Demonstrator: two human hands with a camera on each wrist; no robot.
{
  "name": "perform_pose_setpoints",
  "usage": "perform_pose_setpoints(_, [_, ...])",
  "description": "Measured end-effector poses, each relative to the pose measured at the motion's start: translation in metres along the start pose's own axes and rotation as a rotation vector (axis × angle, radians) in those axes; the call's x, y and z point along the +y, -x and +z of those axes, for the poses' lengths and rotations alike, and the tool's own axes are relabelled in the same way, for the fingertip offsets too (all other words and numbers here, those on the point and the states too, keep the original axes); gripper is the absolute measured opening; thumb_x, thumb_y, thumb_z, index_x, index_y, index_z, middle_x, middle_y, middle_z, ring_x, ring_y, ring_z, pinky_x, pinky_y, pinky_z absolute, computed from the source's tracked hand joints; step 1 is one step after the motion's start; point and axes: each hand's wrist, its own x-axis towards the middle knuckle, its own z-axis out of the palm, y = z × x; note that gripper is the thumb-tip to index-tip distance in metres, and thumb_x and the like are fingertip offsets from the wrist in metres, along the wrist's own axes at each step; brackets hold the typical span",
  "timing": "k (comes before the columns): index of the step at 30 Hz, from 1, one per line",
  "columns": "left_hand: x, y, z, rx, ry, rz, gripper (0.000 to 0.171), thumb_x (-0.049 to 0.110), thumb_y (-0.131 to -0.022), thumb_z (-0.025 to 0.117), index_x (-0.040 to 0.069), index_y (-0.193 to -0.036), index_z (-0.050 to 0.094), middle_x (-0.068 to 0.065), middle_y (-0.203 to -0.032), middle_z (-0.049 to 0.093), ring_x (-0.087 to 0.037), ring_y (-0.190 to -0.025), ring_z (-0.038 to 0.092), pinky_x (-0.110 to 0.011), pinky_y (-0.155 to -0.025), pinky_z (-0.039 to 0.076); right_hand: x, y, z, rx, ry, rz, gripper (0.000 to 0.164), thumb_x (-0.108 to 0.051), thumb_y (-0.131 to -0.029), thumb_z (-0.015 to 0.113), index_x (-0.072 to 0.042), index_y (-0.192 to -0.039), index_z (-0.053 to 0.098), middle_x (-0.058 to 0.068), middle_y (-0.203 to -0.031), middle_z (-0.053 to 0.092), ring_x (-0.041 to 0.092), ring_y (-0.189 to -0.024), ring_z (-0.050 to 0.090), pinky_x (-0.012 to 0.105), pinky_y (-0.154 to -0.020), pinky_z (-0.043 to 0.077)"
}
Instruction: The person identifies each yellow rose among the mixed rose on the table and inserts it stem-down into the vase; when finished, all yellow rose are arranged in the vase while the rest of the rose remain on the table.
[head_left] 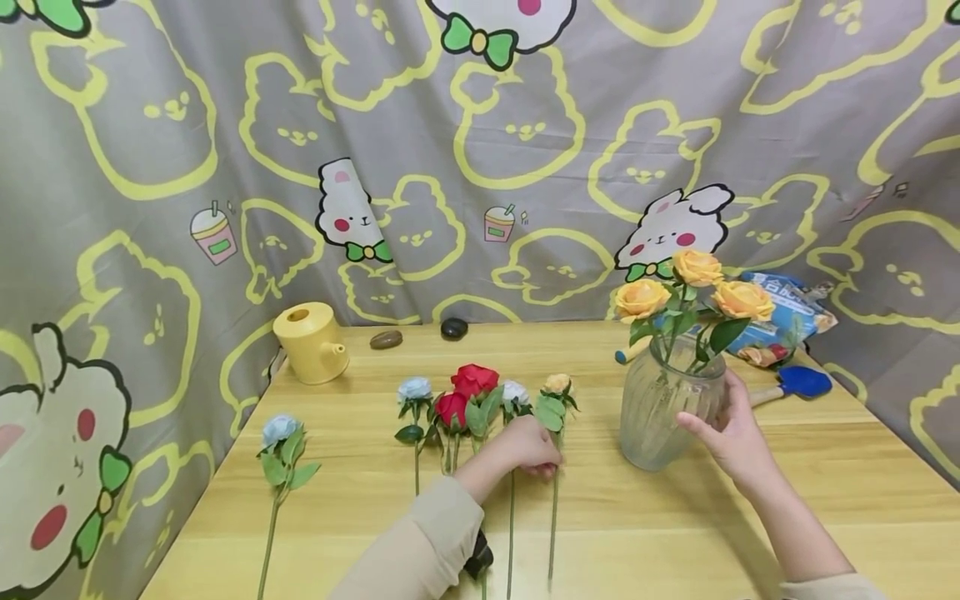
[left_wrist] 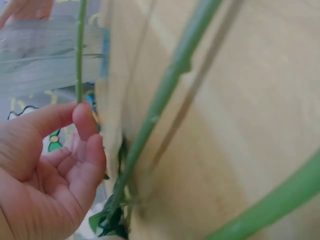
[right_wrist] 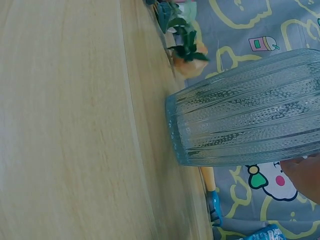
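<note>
My left hand [head_left: 531,446] pinches the thin green stem of a small yellow rose [head_left: 558,384], just below its leaves. The left wrist view shows that stem [left_wrist: 80,50] between thumb and index finger. At the right, a ribbed glass vase [head_left: 660,417] stands slightly tilted, holding several stems with three yellow roses [head_left: 697,268] in bloom above its rim. My right hand [head_left: 738,437] grips the vase from its right side, thumb in front and fingers partly hidden behind the glass. In the right wrist view, the vase's base is close to the tabletop.
Blue roses [head_left: 415,389], red roses [head_left: 476,381] and a white rose [head_left: 515,393] lie left of the yellow one. Another blue rose [head_left: 281,429] lies farther left. A yellow watering can [head_left: 311,343], two stones [head_left: 453,328], a blue shovel [head_left: 804,382] and a blue bag [head_left: 780,312] sit behind.
</note>
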Motion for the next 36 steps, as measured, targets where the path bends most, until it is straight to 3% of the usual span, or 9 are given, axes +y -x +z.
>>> perform_pose_setpoints(5, [0.009, 0.008, -0.023, -0.01, 0.194, 0.033, 0.018, 0.016, -0.082, 0.065, 0.005, -0.068, 0.067, -0.004, -0.058, 0.063, -0.016, -0.059, 0.063, -0.028, -0.056, 0.051, 0.002, 0.001, 0.001, -0.005, 0.04, 0.014, 0.077, 0.001, -0.086, 0.056, -0.017, -0.142, 0.006, 0.015, -0.141, 0.016, 0.006, -0.124, 0.024, 0.006, -0.089, 0.027])
perform_pose_setpoints(10, [0.032, 0.024, -0.056, 0.008, 0.248, 0.12, 0.016, 0.019, -0.083, 0.065, 0.006, -0.076, 0.067, -0.006, -0.066, 0.065, -0.02, -0.069, 0.064, -0.027, -0.059, 0.051, 0.002, 0.003, 0.002, -0.006, 0.037, 0.012, 0.076, 0.002, -0.087, 0.055, -0.017, -0.142, 0.007, 0.012, -0.141, 0.016, 0.005, -0.125, 0.023, 0.006, -0.09, 0.025])
perform_pose_setpoints(16, [0.067, 0.049, -0.092, 0.082, 0.155, 0.288, 0.015, 0.019, -0.086, 0.062, 0.007, -0.077, 0.066, -0.003, -0.068, 0.065, -0.012, -0.067, 0.062, -0.025, -0.061, 0.048, 0.002, 0.004, 0.002, -0.007, 0.022, 0.005, 0.077, 0.002, -0.086, 0.055, -0.016, -0.142, 0.006, 0.014, -0.141, 0.015, 0.005, -0.124, 0.024, 0.006, -0.09, 0.026])
perform_pose_setpoints(19, [0.079, 0.058, -0.103, 0.156, 0.105, 0.361, 0.016, 0.022, -0.086, 0.061, 0.009, -0.077, 0.065, 0.0, -0.066, 0.064, -0.009, -0.065, 0.06, -0.024, -0.059, 0.045, 0.002, 0.004, 0.002, -0.011, 0.017, 0.005, 0.077, 0.003, -0.086, 0.055, -0.017, -0.142, 0.006, 0.015, -0.141, 0.014, 0.006, -0.125, 0.023, 0.006, -0.09, 0.026])
perform_pose_setpoints(29, [0.104, 0.074, -0.118, 0.429, 0.055, 0.626, 0.011, 0.019, -0.086, 0.061, 0.01, -0.082, 0.065, 0.004, -0.069, 0.063, -0.005, -0.06, 0.057, -0.022, -0.054, 0.045, 0.003, 0.002, 0.001, -0.018, 0.031, -0.029, 0.078, 0.005, -0.086, 0.054, -0.018, -0.143, 0.006, 0.009, -0.139, 0.017, 0.004, -0.123, 0.026, 0.007, -0.088, 0.027])
perform_pose_setpoints(36, [0.125, 0.075, -0.126, 0.503, 0.009, 0.763, 0.01, 0.017, -0.085, 0.062, 0.007, -0.083, 0.065, 0.004, -0.071, 0.063, -0.001, -0.06, 0.055, -0.019, -0.056, 0.045, 0.003, 0.001, 0.0, -0.015, 0.043, -0.03, 0.079, 0.005, -0.086, 0.054, -0.018, -0.143, 0.005, 0.011, -0.141, 0.015, 0.005, -0.125, 0.023, 0.007, -0.088, 0.026])
